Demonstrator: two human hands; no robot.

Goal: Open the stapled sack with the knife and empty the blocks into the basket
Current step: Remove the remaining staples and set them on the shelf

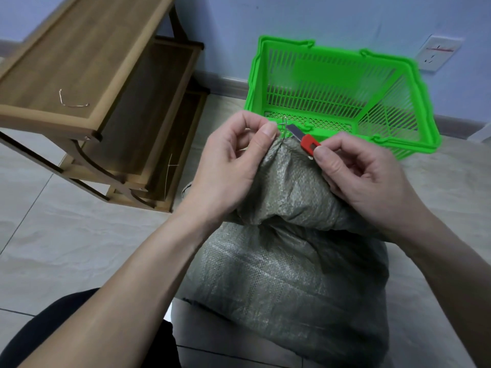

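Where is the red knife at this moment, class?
In the head view, the red knife is pinched in the right hand, right of centre, above the sack's gathered top and just in front of the green basket, its blade toward a staple.

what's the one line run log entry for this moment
step: prying staple | left hand: pinches sack mouth | right hand: holds knife, blade at staple | basket: no blocks visible
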